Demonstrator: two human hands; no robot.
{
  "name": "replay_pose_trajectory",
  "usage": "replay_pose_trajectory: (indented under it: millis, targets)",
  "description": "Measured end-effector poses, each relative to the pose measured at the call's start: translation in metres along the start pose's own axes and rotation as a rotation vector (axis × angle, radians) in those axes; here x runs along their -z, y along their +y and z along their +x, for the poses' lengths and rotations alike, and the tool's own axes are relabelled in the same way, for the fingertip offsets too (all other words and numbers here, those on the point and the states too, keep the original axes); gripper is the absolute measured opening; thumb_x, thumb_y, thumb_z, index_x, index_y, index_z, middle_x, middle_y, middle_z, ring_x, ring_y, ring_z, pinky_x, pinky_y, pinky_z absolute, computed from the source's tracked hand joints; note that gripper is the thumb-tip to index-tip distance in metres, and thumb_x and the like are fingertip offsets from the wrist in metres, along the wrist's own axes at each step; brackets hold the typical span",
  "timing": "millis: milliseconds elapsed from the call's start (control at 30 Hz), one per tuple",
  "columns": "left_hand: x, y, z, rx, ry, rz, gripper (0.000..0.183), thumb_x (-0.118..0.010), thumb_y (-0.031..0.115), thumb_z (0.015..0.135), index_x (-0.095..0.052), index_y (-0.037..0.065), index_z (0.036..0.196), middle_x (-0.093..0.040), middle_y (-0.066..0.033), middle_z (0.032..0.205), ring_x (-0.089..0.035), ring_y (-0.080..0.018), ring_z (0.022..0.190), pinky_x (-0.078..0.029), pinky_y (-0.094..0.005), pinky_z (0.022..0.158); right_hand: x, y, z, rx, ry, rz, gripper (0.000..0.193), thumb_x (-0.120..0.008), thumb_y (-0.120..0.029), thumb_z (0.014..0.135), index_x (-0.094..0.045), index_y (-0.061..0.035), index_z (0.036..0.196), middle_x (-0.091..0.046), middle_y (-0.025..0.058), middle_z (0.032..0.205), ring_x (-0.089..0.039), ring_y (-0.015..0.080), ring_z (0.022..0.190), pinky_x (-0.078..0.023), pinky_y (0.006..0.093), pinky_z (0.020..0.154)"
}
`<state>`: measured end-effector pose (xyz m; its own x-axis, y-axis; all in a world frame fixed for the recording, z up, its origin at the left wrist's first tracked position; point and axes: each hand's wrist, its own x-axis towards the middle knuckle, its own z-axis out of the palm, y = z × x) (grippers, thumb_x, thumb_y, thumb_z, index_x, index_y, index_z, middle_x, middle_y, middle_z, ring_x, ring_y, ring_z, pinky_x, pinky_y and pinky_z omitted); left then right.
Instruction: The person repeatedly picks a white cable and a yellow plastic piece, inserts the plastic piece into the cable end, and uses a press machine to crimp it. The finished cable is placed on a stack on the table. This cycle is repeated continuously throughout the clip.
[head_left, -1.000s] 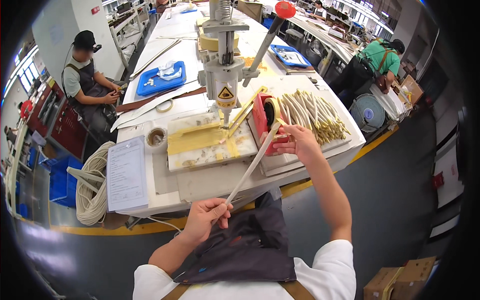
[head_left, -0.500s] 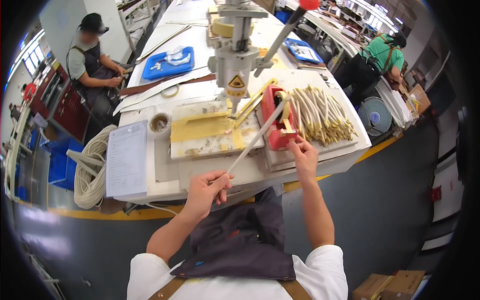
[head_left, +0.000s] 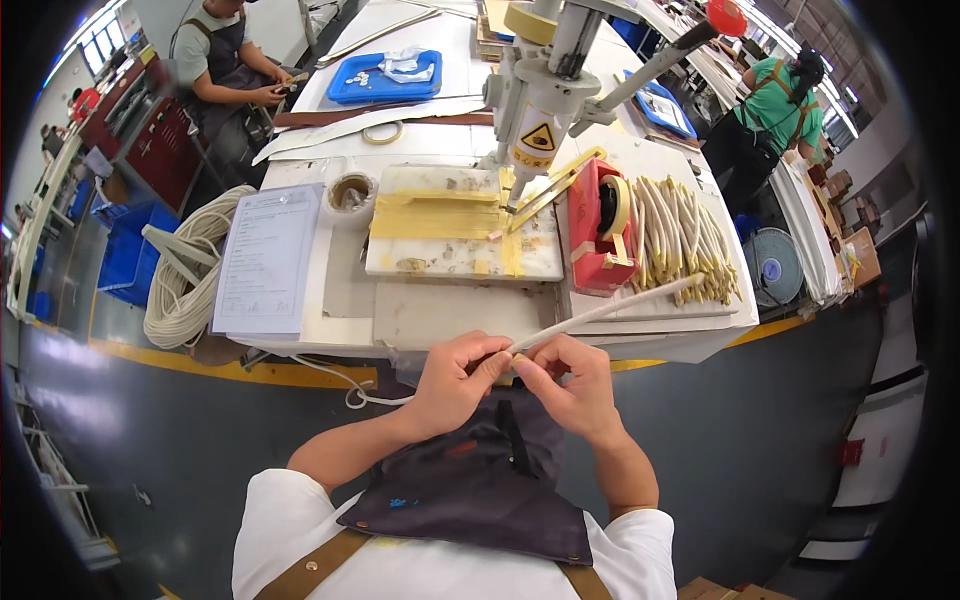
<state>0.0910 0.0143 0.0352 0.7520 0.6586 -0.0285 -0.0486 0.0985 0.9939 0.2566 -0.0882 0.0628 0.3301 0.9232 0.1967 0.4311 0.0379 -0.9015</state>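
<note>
In front of the table edge, my left hand (head_left: 460, 385) is closed round the near end of a length of white cord (head_left: 610, 310). My right hand (head_left: 572, 388) pinches at that same end, thumb and fingers meeting beside the left thumb. Whether a bit of tape lies between them is hidden. Slanting up to the right, the cord's yellow-tipped far end reaches over the front of a pile of similar cords (head_left: 685, 230). Left of the pile stands a red tape dispenser (head_left: 590, 250) with a roll of yellow tape (head_left: 618, 205).
A grey press (head_left: 545, 110) with a red-knobbed lever stands over a yellow-taped stone slab (head_left: 400, 245). Left are a tape roll (head_left: 352, 192), a paper sheet (head_left: 265, 265) and coiled cord (head_left: 185, 290). Farther back is a blue tray (head_left: 385, 78). People work at both sides.
My right hand has left the tape dispenser and come back to the cord's near end beside my left hand. The cord has swung lower to the right, and the view has shifted.
</note>
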Motion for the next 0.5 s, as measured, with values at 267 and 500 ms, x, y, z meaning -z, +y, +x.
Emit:
replay_pose_trajectory:
  millis: [267,500]
  targets:
    - [0.0016,-0.0074,-0.0016,-0.236,0.019,0.156,0.019,-0.064,0.008,0.099,-0.070,-0.002,0.114,-0.064,-0.0059,0.091,-0.057,-0.0094,0.068,-0.046,-0.0250,0.060,-0.0038,0.0023,0.0011,-0.024,0.030,-0.036,0.021,-0.079,-0.012,0.088,-0.066,0.0015,0.078,-0.068,0.0028,0.071,-0.060,0.0061,0.062,-0.049,0.0227,0.056]
    - [-0.0026,-0.0051,-0.0026,-0.355,0.072,0.283,0.019,-0.069,0.009,0.096,-0.071,-0.002,0.112,-0.065,-0.0085,0.086,-0.057,-0.0136,0.068,-0.045,-0.0274,0.061,0.0003,0.0014,-0.0010,-0.063,0.022,-0.016,0.017,-0.080,-0.012,0.087,-0.070,0.0016,0.084,-0.068,0.0029,0.071,-0.061,0.0064,0.063,-0.049,0.0226,0.056]
